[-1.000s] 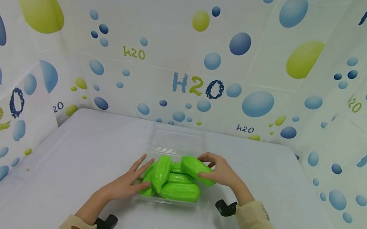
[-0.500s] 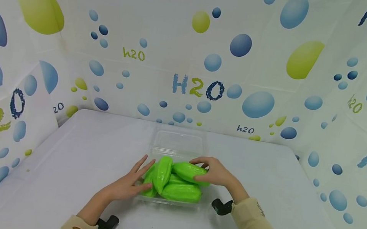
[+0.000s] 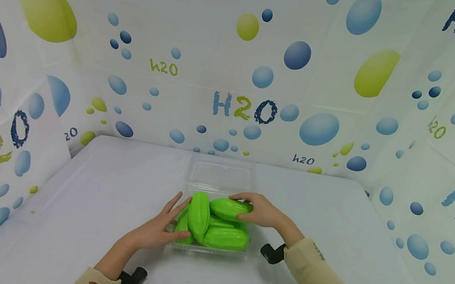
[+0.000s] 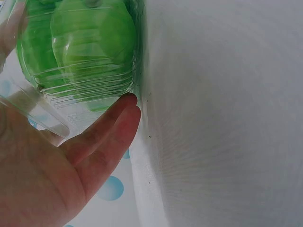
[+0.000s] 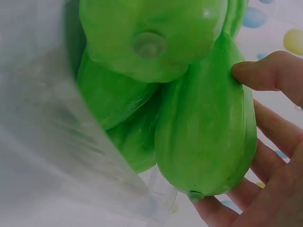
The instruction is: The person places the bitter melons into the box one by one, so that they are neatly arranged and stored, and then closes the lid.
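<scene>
Several glossy green papayas, seemingly artificial, fill a clear plastic container [image 3: 209,250] on the white table. My right hand [image 3: 261,212] grips the back right papaya [image 3: 223,207], which lies on top of the others; in the right wrist view, thumb and fingers sit on either side of this ridged papaya [image 5: 203,127]. At the container's left side, my left hand [image 3: 151,229] has its fingers spread and fairly straight. In the left wrist view its fingers [image 4: 111,137] touch the clear ribbed wall. An upright papaya [image 3: 199,217] leans at the left; another papaya [image 3: 225,238] lies across the front.
The container's clear lid [image 3: 220,175] lies folded back behind it. White table [image 3: 108,193] surrounds the container. A patterned curtain [image 3: 206,38] with bubbles and lettering rises behind and at both sides. Each wrist wears a dark camera [image 3: 133,278].
My right hand has moved left and carried the papaya from above the container's right edge down onto the others inside. The upright papaya has shifted slightly left. My left hand stays nearly still.
</scene>
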Action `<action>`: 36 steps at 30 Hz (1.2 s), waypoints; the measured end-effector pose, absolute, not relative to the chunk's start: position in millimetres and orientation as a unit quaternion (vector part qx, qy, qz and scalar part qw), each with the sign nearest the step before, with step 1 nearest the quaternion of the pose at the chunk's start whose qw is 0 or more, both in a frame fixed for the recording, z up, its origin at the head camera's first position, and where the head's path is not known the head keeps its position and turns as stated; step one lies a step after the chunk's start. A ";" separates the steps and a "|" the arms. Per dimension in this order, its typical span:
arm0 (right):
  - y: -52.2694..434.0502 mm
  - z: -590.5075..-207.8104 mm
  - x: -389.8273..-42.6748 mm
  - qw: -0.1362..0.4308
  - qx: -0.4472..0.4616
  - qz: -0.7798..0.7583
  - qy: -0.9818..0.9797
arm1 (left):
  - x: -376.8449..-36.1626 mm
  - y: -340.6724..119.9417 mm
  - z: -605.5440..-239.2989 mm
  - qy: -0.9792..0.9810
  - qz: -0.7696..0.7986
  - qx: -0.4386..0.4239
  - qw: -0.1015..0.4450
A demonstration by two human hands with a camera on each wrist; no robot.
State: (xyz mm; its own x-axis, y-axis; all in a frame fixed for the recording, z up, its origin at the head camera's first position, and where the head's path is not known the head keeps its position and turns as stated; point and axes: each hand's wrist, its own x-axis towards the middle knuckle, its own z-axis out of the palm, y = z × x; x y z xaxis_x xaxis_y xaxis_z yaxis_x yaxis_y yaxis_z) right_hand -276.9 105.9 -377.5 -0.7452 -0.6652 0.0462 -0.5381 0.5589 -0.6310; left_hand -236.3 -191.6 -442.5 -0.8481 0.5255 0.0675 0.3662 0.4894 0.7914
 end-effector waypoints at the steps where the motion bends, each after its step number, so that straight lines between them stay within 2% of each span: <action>1: 105.5 -377.3 -276.9 0.100 -0.344 -0.322 0.877 | -236.3 -191.5 -442.8 0.857 0.436 0.260 0.093; 16: 106.2 -379.5 -280.1 0.132 -0.308 -0.333 0.881 | -233.0 -186.1 -444.9 0.852 0.443 0.263 0.092; 30: 122.0 -374.0 -278.3 0.127 -0.317 -0.343 0.875 | -227.4 -175.8 -444.1 0.855 0.439 0.263 0.090; 36: 136.2 -370.2 -280.7 0.100 -0.294 -0.357 0.881 | -223.2 -173.1 -441.7 0.858 0.431 0.265 0.090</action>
State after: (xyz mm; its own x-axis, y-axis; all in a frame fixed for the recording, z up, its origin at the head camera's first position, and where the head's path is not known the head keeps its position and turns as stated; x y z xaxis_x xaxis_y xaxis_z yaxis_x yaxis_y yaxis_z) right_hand -280.7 136.2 -370.2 -0.8071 -0.5896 0.0327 -0.4463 0.5728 -0.6876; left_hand -223.2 -173.1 -441.7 -0.8435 0.5320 0.0738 0.3768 0.4883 0.7872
